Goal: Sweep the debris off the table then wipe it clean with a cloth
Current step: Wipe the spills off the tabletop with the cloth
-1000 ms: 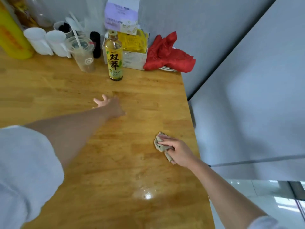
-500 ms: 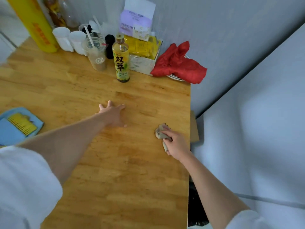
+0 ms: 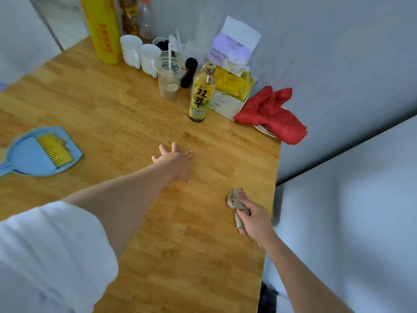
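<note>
The cloth (image 3: 235,205) is a small greyish-brown wad lying on the wooden counter (image 3: 112,114), close to its right edge and well nearer the person than the yellow-labelled bottle (image 3: 201,96). The right hand (image 3: 253,219) sits on top of it, fingers curled over the bunched fabric and gripping it against the wood, with a tail of cloth trailing back under the palm.

The left hand (image 3: 174,160) lies flat with fingers spread and holding nothing, between the bottle and the cloth but further in from the counter's edge; it looks to be bracing the person's weight. The two hands are well apart.

This appears to be the wiping stage. To do it well, I would open the wad out so more fabric meets the wood, press evenly, and work in overlapping strokes from the cluttered back corner toward the near edge, not scrubbing one spot. The stretch around the bottle and the plastic cup (image 3: 169,80) beside it will need care so nothing tips.

Far left of the bottle a blue dustpan (image 3: 24,157) lies with a yellow brush (image 3: 55,150) resting in it. Right of the bottle, a red cloth (image 3: 273,114) is heaped in the back corner.
</note>
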The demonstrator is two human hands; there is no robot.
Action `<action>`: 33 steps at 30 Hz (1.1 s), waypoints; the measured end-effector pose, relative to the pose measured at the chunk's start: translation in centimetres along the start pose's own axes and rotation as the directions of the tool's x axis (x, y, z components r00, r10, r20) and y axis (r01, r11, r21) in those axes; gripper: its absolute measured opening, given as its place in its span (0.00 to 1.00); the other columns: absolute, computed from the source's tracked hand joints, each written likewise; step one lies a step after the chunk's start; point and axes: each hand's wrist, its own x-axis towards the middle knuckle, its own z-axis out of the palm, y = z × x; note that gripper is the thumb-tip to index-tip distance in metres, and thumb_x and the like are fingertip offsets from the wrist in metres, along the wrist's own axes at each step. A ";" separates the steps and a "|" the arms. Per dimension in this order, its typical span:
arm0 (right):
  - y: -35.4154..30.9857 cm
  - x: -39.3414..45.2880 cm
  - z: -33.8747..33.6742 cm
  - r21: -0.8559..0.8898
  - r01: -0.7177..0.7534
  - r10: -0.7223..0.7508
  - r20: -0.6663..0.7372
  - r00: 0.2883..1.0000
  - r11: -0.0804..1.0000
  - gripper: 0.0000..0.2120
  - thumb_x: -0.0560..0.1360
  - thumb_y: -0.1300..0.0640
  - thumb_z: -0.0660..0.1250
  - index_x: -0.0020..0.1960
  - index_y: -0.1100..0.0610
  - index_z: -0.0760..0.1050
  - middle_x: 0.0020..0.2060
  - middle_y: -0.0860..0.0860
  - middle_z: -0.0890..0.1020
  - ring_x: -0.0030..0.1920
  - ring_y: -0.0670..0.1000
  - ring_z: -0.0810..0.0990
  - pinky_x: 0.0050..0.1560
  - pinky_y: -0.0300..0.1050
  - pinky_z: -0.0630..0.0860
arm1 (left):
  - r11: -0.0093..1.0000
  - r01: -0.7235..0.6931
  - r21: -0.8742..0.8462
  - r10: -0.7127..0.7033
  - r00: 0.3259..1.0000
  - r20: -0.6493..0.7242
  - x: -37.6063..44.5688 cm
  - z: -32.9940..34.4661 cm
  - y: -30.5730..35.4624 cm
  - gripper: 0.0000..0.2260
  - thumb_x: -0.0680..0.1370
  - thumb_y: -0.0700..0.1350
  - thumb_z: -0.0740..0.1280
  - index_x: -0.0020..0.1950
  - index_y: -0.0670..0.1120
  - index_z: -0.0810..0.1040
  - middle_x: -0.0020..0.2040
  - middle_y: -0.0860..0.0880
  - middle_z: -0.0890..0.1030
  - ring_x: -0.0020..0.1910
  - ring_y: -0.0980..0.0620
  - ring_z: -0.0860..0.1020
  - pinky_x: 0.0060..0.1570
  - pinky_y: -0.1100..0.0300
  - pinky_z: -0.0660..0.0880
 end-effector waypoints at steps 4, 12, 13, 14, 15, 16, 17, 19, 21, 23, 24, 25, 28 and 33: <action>-0.5 0.6 -0.1 -0.085 -0.012 0.012 0.002 1.000 0.996 0.17 0.83 0.61 0.63 0.64 0.43 0.78 0.64 0.30 0.72 0.24 0.41 0.76 0.26 0.41 0.73 | 0.999 0.018 0.040 -0.017 1.000 -0.012 0.3 -0.1 -0.1 0.46 0.73 0.62 0.72 0.79 0.64 0.42 0.80 0.46 0.38 0.77 0.30 0.41 0.70 0.32 0.59; -6.4 5.5 -0.9 0.093 -0.055 0.048 0.080 0.996 0.994 0.13 0.84 0.61 0.60 0.61 0.50 0.80 0.39 0.58 0.83 0.35 0.55 0.77 0.40 0.45 0.73 | 1.000 -0.002 0.018 0.003 0.999 -0.038 0.7 0.1 -0.4 0.47 0.72 0.61 0.73 0.79 0.63 0.43 0.80 0.45 0.38 0.76 0.29 0.39 0.71 0.30 0.56; -7.5 6.3 -1.0 0.169 -0.092 0.078 0.088 0.993 0.981 0.14 0.83 0.63 0.60 0.58 0.50 0.81 0.45 0.58 0.84 0.40 0.55 0.78 0.40 0.46 0.72 | 1.000 -0.001 0.005 0.002 0.999 -0.040 0.6 0.1 -0.4 0.47 0.72 0.61 0.73 0.79 0.64 0.43 0.80 0.45 0.38 0.76 0.29 0.39 0.71 0.29 0.55; -8.4 6.7 -1.2 0.284 -0.127 0.103 0.096 0.990 0.950 0.15 0.82 0.65 0.59 0.56 0.52 0.82 0.48 0.57 0.84 0.42 0.54 0.79 0.39 0.45 0.72 | 1.000 0.001 -0.006 -0.001 0.999 -0.038 0.6 0.2 -0.3 0.47 0.72 0.61 0.73 0.79 0.64 0.44 0.80 0.46 0.38 0.76 0.30 0.39 0.71 0.29 0.55; -9.4 6.9 -1.7 0.413 -0.144 0.107 0.110 0.988 0.899 0.15 0.81 0.67 0.59 0.54 0.55 0.83 0.48 0.57 0.84 0.42 0.53 0.80 0.38 0.44 0.72 | 1.000 0.008 -0.019 -0.009 0.999 -0.036 0.6 0.1 -0.2 0.46 0.72 0.60 0.74 0.79 0.65 0.44 0.80 0.46 0.38 0.76 0.30 0.39 0.71 0.29 0.54; -10.2 6.7 -2.2 0.532 -0.149 0.096 0.126 0.987 0.834 0.16 0.80 0.67 0.58 0.53 0.58 0.84 0.46 0.57 0.84 0.40 0.53 0.80 0.35 0.42 0.73 | 1.000 0.017 -0.023 -0.017 1.000 -0.022 0.4 0.0 -0.1 0.46 0.72 0.58 0.74 0.79 0.65 0.45 0.80 0.46 0.38 0.76 0.30 0.38 0.71 0.29 0.54; -10.9 6.3 -3.0 0.601 -0.152 0.073 0.153 0.986 0.785 0.17 0.80 0.66 0.57 0.51 0.58 0.85 0.43 0.56 0.84 0.37 0.52 0.80 0.32 0.41 0.74 | 0.999 0.023 -0.043 -0.023 1.000 -0.002 0.1 -0.2 -0.1 0.46 0.72 0.56 0.74 0.79 0.64 0.46 0.80 0.46 0.38 0.76 0.30 0.38 0.71 0.29 0.53; -12.0 5.5 -4.6 0.656 -0.147 -0.007 0.226 0.974 0.740 0.19 0.80 0.64 0.56 0.48 0.56 0.86 0.43 0.57 0.85 0.37 0.53 0.81 0.32 0.42 0.76 | 0.989 -0.016 -0.147 0.020 0.999 0.028 -0.7 -1.1 0.1 0.41 0.73 0.50 0.72 0.79 0.62 0.51 0.81 0.46 0.42 0.77 0.31 0.41 0.71 0.31 0.56; -12.5 5.1 -5.6 0.675 -0.162 -0.078 0.310 0.947 0.719 0.16 0.76 0.64 0.58 0.52 0.60 0.84 0.50 0.61 0.85 0.45 0.55 0.83 0.43 0.46 0.79 | 0.922 -0.167 -0.349 0.162 0.986 -0.044 -2.1 -2.2 0.7 0.36 0.74 0.46 0.69 0.78 0.60 0.55 0.79 0.49 0.56 0.75 0.39 0.61 0.67 0.43 0.70; -12.6 5.2 -6.0 0.700 -0.213 -0.091 0.369 0.925 0.682 0.16 0.72 0.61 0.61 0.53 0.62 0.83 0.51 0.63 0.84 0.47 0.56 0.83 0.51 0.49 0.78 | 0.703 -0.323 -0.634 0.308 0.941 -0.138 -4.1 -3.0 1.8 0.30 0.75 0.41 0.66 0.74 0.61 0.65 0.69 0.57 0.71 0.55 0.53 0.78 0.50 0.56 0.77; -12.7 5.3 -6.1 0.712 -0.238 -0.079 0.381 0.921 0.661 0.15 0.72 0.60 0.61 0.52 0.62 0.84 0.50 0.63 0.84 0.47 0.56 0.83 0.53 0.50 0.78 | 0.592 -0.342 -0.730 0.339 0.927 -0.159 -4.8 -3.0 2.5 0.25 0.75 0.41 0.65 0.68 0.62 0.71 0.63 0.58 0.78 0.47 0.57 0.79 0.45 0.58 0.77; -12.5 5.5 -6.2 0.722 -0.250 -0.063 0.376 0.924 0.645 0.14 0.75 0.59 0.61 0.51 0.61 0.85 0.51 0.63 0.84 0.48 0.57 0.83 0.55 0.52 0.77 | 0.546 -0.352 -0.760 0.345 0.921 -0.179 -5.2 -2.8 3.2 0.18 0.75 0.42 0.65 0.60 0.62 0.76 0.55 0.56 0.83 0.42 0.57 0.78 0.40 0.60 0.75; -12.1 6.0 -6.4 0.727 -0.171 -0.062 0.282 0.957 0.665 0.13 0.81 0.61 0.60 0.54 0.60 0.83 0.56 0.63 0.83 0.53 0.58 0.83 0.58 0.55 0.78 | 0.664 -0.359 -0.657 0.265 0.933 -0.242 -5.2 -1.9 4.4 0.04 0.76 0.51 0.66 0.44 0.52 0.76 0.39 0.52 0.82 0.34 0.54 0.75 0.32 0.61 0.69; -10.3 7.2 -7.3 0.589 -0.057 -0.065 0.183 0.981 0.806 0.33 0.75 0.74 0.65 0.74 0.49 0.68 0.59 0.58 0.81 0.55 0.55 0.82 0.55 0.50 0.80 | 0.522 -0.319 -0.791 0.207 0.947 -0.246 -5.3 -1.3 3.8 0.09 0.73 0.47 0.64 0.33 0.47 0.72 0.29 0.50 0.73 0.27 0.52 0.69 0.27 0.62 0.64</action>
